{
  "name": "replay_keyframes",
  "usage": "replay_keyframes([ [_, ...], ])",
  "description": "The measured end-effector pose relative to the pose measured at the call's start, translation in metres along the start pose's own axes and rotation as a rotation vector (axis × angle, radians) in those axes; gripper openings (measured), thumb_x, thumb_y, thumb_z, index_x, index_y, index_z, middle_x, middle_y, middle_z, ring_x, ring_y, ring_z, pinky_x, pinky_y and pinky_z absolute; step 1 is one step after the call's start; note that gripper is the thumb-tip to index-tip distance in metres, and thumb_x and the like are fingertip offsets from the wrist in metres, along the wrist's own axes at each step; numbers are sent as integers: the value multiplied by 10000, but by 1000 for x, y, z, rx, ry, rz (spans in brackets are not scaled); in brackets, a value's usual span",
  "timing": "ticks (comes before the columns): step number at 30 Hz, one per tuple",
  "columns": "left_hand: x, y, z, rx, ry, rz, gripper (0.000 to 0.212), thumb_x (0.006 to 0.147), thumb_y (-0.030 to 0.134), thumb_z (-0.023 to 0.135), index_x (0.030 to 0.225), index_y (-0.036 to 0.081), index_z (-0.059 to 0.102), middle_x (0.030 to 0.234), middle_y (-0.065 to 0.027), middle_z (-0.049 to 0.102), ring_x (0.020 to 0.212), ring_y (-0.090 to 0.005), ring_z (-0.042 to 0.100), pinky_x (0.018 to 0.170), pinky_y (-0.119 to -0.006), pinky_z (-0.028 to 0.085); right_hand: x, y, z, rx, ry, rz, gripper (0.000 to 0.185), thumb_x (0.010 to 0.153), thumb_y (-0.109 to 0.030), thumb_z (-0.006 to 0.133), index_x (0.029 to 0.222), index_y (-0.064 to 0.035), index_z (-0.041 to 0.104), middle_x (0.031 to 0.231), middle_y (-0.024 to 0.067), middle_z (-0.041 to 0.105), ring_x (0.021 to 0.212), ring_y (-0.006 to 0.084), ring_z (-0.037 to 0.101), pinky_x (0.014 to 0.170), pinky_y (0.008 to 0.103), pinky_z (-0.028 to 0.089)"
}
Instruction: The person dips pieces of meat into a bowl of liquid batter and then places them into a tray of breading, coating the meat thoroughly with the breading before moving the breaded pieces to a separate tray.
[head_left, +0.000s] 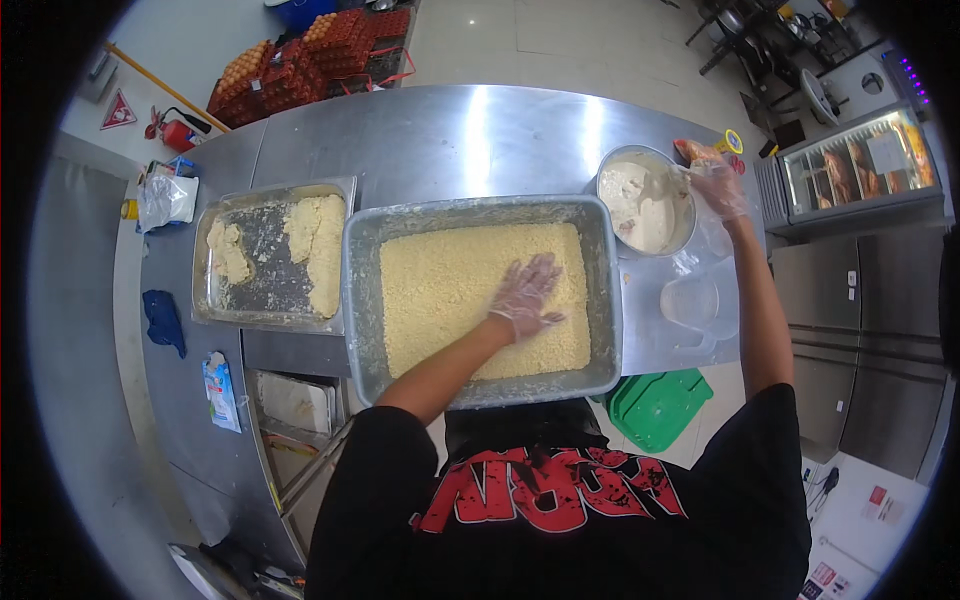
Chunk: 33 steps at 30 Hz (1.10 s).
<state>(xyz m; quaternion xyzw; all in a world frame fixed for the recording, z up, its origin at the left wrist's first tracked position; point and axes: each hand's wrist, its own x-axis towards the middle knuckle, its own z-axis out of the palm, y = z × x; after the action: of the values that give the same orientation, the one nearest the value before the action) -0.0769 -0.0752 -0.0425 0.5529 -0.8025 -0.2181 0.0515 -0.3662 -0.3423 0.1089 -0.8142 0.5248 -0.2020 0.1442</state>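
Note:
My left hand (527, 296), in a clear plastic glove, lies palm down on pale yellow crumbs (442, 300). The crumbs fill the bottom of a grey plastic tub (480, 204) in front of me. A gloved right hand, my own (716, 187), is at the right rim of a round metal pot (686, 238). Thick off-white batter (637, 225) fills much of that pot, with a few lumps showing in it. Whether the right fingers grip anything is unclear. Just beyond them lies an orange-red item (696, 150), too blurred to name.
Left of the tub, a metal tray (196, 277) holds crumb-coated pieces (322, 255). A clear plastic jug (690, 304) stands near the right edge of the steel table (420, 142). A blue cloth (163, 319) and a printed pouch (220, 391) lie left. Below is a green lid (660, 412).

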Motion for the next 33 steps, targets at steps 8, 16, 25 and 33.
replay_keyframes([
  [8, -109, -99, -30, 192, -150, -69, 776, 880, 607, 385, 1486, 173, 168, 1564, -68, 28, 1439, -258, 20, 1143, -480, 13, -8, -51, -1, -285, -137, 335, 501, 658, -396, 719, 1005, -39, 658, 977, 188, 658, 938, 326, 629, 828, 400, 477],
  [16, -122, -84, -74, 160, -348, -275, 757, 878, 616, 384, 1494, 262, 123, 1563, -80, -20, 1435, -307, 2, 1130, -527, 14, -25, -42, 10, -332, -21, 223, 470, 657, -416, 729, 869, -2, 664, 853, 200, 661, 789, 318, 654, 712, 411, 492],
  [25, -139, -76, -88, 23, -240, -411, 775, 880, 625, 374, 1496, 272, 62, 1560, -97, -49, 1431, -328, -4, 1117, -559, 7, -21, -36, 2, -456, -95, 385, 593, 648, -494, 713, 1030, -45, 656, 1045, 223, 639, 977, 355, 620, 840, 431, 480],
  [33, -177, -78, -92, -12, -222, -464, 790, 887, 604, 391, 1497, 235, 49, 1558, -102, -43, 1431, -327, 0, 1137, -510, 54, -34, -37, 8, -399, 69, 409, 555, 679, -482, 707, 945, 4, 666, 923, 231, 660, 870, 359, 645, 727, 423, 493],
])
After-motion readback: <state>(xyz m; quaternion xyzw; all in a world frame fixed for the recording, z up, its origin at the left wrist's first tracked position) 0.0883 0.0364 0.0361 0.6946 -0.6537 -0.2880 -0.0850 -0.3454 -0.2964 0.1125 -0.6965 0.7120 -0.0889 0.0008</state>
